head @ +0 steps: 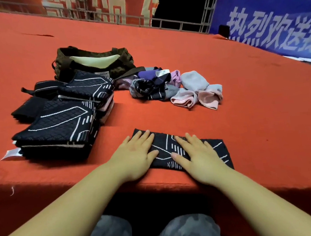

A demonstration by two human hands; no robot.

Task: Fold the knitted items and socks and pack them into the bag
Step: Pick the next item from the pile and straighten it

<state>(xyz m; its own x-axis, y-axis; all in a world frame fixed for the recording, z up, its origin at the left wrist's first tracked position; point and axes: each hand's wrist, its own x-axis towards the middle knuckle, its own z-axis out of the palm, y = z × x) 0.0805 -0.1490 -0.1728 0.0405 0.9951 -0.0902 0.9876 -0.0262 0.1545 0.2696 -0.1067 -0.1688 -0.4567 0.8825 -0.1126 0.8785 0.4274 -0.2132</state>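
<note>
Both the left hand [135, 157] and right hand [198, 156] lie flat with straight fingers, grip holding nothing, pressing a folded black knitted piece [215, 153] with white line patterns at the red-clothed table's [251, 111] near edge. Behind stacked matching knits [59, 124] and loose pastel socks [195, 91], the dark quilted bag [118, 65] stands open, its label reading "FASHION".

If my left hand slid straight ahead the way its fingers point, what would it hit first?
Likely nothing nearby: the left hand lies flat on the black knitted piece, fingers aimed up-right over bare red cloth. The sock pile is the first thing in that line, though depth is uncertain.
</note>
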